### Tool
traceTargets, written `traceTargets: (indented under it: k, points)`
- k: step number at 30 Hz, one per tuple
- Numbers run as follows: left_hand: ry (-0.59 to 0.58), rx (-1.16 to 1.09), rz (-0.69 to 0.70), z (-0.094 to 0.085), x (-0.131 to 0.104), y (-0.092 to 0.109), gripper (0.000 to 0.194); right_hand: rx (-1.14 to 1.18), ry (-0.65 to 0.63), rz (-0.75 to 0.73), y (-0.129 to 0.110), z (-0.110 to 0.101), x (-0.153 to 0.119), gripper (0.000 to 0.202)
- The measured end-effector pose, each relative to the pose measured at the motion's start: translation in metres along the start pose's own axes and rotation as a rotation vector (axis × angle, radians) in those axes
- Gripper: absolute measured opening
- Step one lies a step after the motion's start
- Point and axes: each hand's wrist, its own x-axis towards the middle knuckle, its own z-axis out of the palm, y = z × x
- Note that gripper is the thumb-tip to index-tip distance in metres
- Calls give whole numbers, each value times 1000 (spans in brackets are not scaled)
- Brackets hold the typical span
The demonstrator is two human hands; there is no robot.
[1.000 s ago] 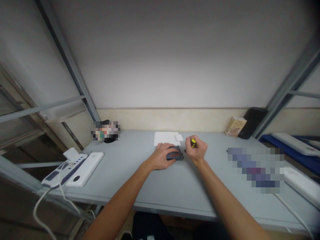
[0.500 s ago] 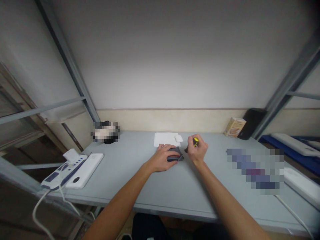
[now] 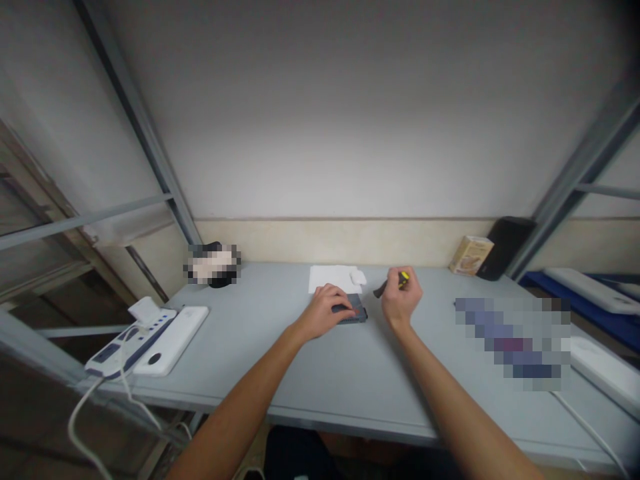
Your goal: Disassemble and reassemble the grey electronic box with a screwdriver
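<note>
A small dark grey flat case [image 3: 356, 319] lies on the desk, with a row of small marks along its front edge. My left hand [image 3: 326, 311] is on its left part, fingers bent over the top and thumb at the near side. Something reddish shows by the fingertips, too small to name. My right hand [image 3: 401, 299] is closed in a fist around a black tool with yellow patches [image 3: 381, 289]. Its dark end points left, above the desk and apart from the case; its kind is unclear.
Behind the case lie white paper [image 3: 331, 278] and a small white object [image 3: 357, 276]. A power strip [image 3: 115, 347] and a white flat device [image 3: 175, 337] are at left. A small box [image 3: 471, 255] and a black panel [image 3: 507, 247] stand back right. A blurred-out item [image 3: 510, 343] lies right.
My left hand's fingers have drawn back and bent, uncovering more of the case. My right hand has moved slightly right with the tool, whose dark end now shows more.
</note>
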Motion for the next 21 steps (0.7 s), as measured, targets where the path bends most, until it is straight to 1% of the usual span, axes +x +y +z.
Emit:
traceTargets:
  k: [4, 12, 16, 19, 21]
  points:
    - [15, 27, -22, -4, 1, -5, 14, 21, 23, 9, -1, -1, 3, 26]
    - [222, 181, -185, -11, 1, -31, 19, 16, 7, -2, -1, -1, 3, 25]
    - [321, 217, -246, -16, 0, -43, 17, 9, -8, 2, 1, -1, 3, 26]
    - [358, 230, -264, -18, -1, -48, 13, 10, -16, 19, 3, 0, 3, 25]
    - [360, 236, -270, -17, -2, -49, 12, 17, -23, 29, 4, 0, 2, 24]
